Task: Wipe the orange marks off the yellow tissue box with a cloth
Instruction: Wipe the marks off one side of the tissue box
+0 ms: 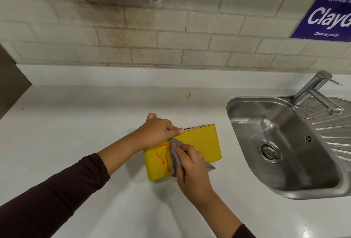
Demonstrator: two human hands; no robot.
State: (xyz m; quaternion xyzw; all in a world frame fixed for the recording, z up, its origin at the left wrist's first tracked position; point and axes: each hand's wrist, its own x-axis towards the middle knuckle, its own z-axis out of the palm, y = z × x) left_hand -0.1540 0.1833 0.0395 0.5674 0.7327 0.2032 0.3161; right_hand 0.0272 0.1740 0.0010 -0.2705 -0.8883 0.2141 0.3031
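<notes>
Steel sink (284, 142) right of yellow tissue box (201, 141), orange counter spot (188, 95) behind

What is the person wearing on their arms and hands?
Both arms have long, dark brownish sleeves. The left sleeve is pushed up so the forearm is bare, and the right sleeve stops above the wrist. The left hand has no glove or jewellery that shows. The right hand has no glove but wears a thin ring on one finger.

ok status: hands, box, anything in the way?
Left hand steadying box at its top edge. Right hand pressing cloth on the front. Orange marks not yet wiped. Nothing in the way.
</notes>
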